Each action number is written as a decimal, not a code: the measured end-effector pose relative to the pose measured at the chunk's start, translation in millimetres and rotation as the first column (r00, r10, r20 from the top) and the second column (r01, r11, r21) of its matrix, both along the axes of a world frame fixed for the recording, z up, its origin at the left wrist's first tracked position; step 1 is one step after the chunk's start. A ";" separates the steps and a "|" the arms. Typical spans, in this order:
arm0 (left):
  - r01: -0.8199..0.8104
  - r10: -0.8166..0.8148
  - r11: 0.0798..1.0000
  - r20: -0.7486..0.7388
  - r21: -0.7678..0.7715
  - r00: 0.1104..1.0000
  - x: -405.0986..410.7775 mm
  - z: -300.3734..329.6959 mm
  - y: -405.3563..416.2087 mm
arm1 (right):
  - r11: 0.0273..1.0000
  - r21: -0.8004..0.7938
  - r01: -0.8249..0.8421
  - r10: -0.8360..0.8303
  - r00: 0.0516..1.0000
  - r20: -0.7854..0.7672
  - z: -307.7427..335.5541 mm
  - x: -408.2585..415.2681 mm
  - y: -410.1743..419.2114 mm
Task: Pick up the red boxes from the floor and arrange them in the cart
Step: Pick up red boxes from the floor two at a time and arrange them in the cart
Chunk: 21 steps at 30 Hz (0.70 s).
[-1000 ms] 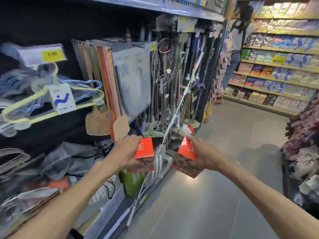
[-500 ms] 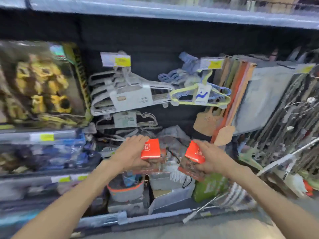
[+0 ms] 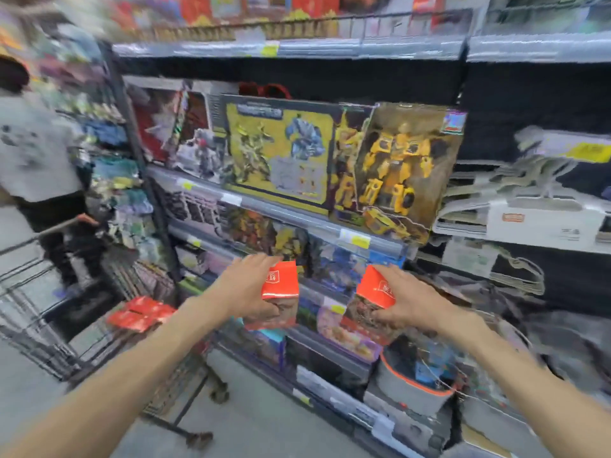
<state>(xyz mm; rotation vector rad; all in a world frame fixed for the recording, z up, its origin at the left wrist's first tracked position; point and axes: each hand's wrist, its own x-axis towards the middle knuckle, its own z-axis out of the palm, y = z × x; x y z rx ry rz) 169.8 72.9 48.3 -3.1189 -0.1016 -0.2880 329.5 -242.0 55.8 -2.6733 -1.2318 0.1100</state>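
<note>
A: Red boxes, location?

B: Two are in the air in front of the toy shelves. The left hand [image 3: 246,294] is closed around one red box [image 3: 280,281], fingers over its top edge, thumb below. The right hand [image 3: 401,300] grips a second red box [image 3: 377,289], which sits tilted, its top leaning left. The two held boxes are near each other but apart.

A: Any others?

B: Several more red boxes [image 3: 140,314] lie flat inside the wire cart [image 3: 39,328] at the left, side by side and touching. Blur prevents an exact count.

A: Cart position?

B: Left and nearer than the shelving, on the grey floor [image 3: 251,424]; one caster [image 3: 220,391] shows close to the shelf base.

A: Surroundings?

B: Boxed yellow robot toys [image 3: 393,170] stand on the shelf [image 3: 297,214] above the hands. Plastic hangers [image 3: 515,193] hang at the right. A grey bin with an orange rim [image 3: 410,385] sits low, below the right hand. A second person in a grey shirt [image 3: 33,150] stands at the far left behind the cart.
</note>
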 end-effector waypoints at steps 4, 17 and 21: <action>-0.207 0.207 0.978 0.005 -0.004 0.978 -86.5 0.2 97.7 | 0.979 0.018 -0.202 0.202 0.979 -0.016 4.0 -29.4 125.2; -0.700 0.701 0.709 -0.019 -0.080 0.712 -289.2 -5.6 289.6 | 0.694 0.056 -0.718 0.720 0.694 -0.034 -13.9 -116.9 496.1; -0.763 0.764 0.639 -0.030 -0.096 0.644 -315.9 -4.0 340.9 | 0.597 0.054 -0.801 0.802 0.596 -0.029 -19.0 -132.5 589.7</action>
